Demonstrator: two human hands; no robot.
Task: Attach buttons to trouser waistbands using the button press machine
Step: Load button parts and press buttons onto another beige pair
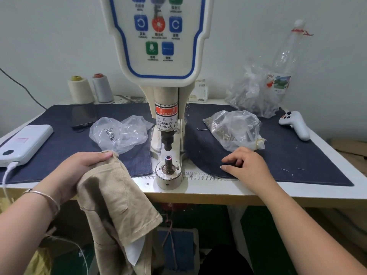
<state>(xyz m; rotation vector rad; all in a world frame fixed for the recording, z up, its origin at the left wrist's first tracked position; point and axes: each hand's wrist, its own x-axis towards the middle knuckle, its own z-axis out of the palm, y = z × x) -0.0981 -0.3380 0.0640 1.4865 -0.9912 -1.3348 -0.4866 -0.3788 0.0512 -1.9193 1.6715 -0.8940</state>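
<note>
The button press machine [167, 108] stands at the table's middle, its lower die [168, 161] bare under the raised punch [167, 140]. My left hand [79, 167] grips the top of beige trousers [117, 197], which hang over the table's front edge left of the die. My right hand [245, 164] rests on the dark denim mat [297, 153] to the right of the machine, fingers loosely curled with the tips on the cloth; whether they pinch something small I cannot tell. A clear bag of silver buttons [119, 132] lies left of the machine and a bag of brass parts [234, 130] lies right.
A white power bank [23, 143] with cable sits at the left edge, a black phone [83, 116] behind it. Two thread cones [89, 89] stand at the back left. A plastic bottle [284, 62], another bag [252, 96] and a white controller [296, 124] occupy the back right.
</note>
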